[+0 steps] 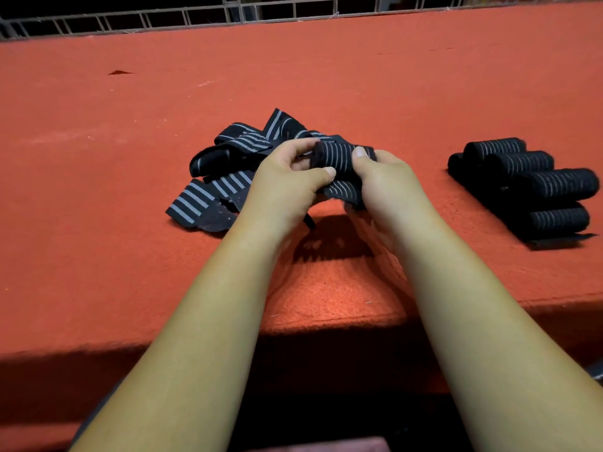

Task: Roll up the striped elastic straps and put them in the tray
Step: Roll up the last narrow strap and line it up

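Your left hand [287,179] and right hand [383,182] both pinch a part-rolled strap [332,155] between them. Finished rolls [528,184] lie well right of them; the loose pile [225,164] beyond your left hand is not yet rolled.

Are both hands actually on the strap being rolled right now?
Touching. The head view shows the left hand and the right hand each pinching the half-rolled strap, thumbs pressed on its fabric.
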